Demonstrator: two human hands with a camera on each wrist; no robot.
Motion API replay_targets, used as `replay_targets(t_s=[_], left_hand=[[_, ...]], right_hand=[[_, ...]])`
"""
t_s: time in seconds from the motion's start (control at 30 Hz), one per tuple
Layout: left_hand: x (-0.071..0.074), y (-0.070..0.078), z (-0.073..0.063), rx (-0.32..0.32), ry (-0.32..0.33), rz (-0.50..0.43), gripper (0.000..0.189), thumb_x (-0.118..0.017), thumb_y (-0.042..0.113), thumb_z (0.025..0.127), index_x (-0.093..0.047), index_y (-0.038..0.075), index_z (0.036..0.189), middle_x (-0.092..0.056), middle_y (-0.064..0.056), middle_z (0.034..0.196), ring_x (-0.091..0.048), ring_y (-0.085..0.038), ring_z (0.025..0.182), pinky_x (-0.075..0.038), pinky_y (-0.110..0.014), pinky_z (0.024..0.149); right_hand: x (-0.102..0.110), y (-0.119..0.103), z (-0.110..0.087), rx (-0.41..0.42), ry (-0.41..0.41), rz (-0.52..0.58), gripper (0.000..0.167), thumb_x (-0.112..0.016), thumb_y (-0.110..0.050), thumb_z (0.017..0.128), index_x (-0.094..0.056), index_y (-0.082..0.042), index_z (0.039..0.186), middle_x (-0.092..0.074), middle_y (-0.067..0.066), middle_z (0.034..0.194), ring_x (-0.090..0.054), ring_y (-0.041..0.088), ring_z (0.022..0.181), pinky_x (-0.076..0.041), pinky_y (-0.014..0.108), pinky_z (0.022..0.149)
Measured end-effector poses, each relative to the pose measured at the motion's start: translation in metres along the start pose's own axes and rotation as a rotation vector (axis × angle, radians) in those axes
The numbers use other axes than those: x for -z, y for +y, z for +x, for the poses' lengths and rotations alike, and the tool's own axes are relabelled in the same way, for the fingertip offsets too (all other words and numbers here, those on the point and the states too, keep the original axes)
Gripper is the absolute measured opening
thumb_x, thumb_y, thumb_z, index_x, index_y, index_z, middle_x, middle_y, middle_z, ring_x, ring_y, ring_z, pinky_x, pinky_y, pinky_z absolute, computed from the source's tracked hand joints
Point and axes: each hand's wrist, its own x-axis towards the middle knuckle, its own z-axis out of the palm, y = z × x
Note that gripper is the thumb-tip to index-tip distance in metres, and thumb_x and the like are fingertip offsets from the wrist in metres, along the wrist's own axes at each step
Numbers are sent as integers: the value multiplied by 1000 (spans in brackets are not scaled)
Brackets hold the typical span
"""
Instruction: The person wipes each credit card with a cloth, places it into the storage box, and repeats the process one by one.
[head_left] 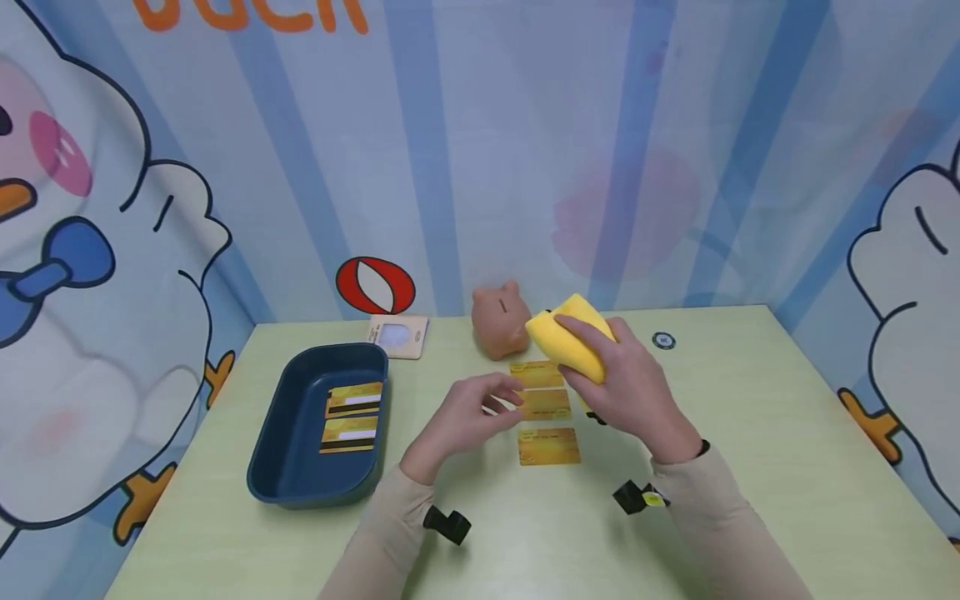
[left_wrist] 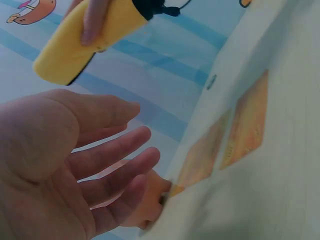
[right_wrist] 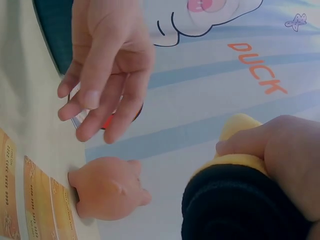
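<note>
The right hand [head_left: 628, 385] grips the yellow bundle [head_left: 558, 340], apart from the left hand [head_left: 468, 412].

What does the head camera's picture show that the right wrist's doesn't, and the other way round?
Only the head view shows two cards in the blue tray, the round disc on the table and the person's sleeves.

Only the right wrist view shows a starfish-like drawing on the backdrop and the orange word DUCK whole; the head view cuts off its top.

Both show the piggy bank, three cards on the table, the left hand, the right hand gripping a yellow object, and the tray, though only part in the right wrist view.
</note>
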Motion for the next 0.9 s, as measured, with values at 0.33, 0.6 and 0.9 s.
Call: replay_targets(t_s=[0.33,0.6,0.9], left_hand=[[-11,-15,-1,61,-47,66,44,-85,7,87,-69,1,129,-76,-12,115,-70,-15,80,-59,-27,73],[-23,-18,0,32,-88,137,46,-88,5,83,-71,2,125,-73,-11,118,-60,-9,68,-52,-21,63],[-34,-17,-1,40,-135,206,50,-90,7,81,-70,3,126,-70,-7,113,-55,-7,64,-49,-21,60]], right_hand=[[3,1,-1,-3,8,-20,63,-81,-24,92,-56,-26,151,-56,22,124,-55,27,81,-50,41,60],[4,1,-1,3,7,-22,63,-80,-24,93,-56,-26,151,-56,23,124,-54,26,78,-49,39,58],[3,-1,-1,0,-9,-21,62,-79,-24,94,-56,-27,151,-56,23,123,-54,26,77,-48,37,57]])
